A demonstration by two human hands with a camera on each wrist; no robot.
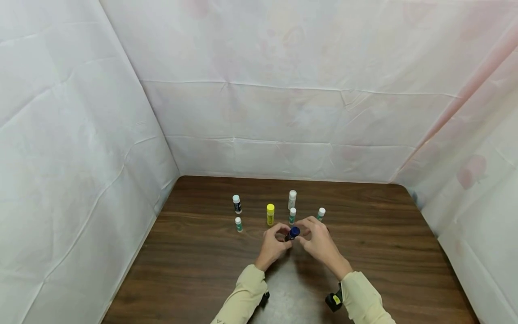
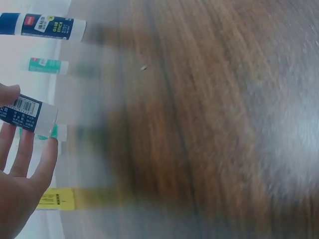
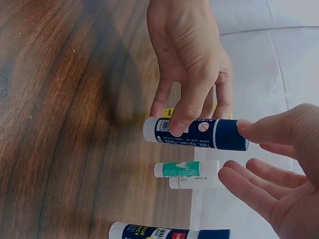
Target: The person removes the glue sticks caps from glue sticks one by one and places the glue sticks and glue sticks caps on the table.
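Observation:
Near the middle of the table, my left hand (image 1: pixel 272 246) pinches the body of a dark blue glue stick (image 3: pixel 192 132) between thumb and fingers. The stick tilts, its blue cap toward my right hand (image 1: pixel 321 243). In the right wrist view, the right thumb touches the cap's end while the other fingers spread loosely below, apart from the stick. A second dark blue glue stick (image 2: pixel 47 26) stands on the table by the right hand; the hand hides it in the head view. A green glue stick (image 1: pixel 320 214) shows partly behind the right fingers.
Beyond the hands stand a yellow glue stick (image 1: pixel 270 216), a white one (image 1: pixel 292 200) and a small green one (image 1: pixel 292 217). Farther left are a black one with a white cap (image 1: pixel 237 205) and another small green one (image 1: pixel 239 226). White cloth (image 1: pixel 259 112) encloses the wooden table (image 1: pixel 182 252).

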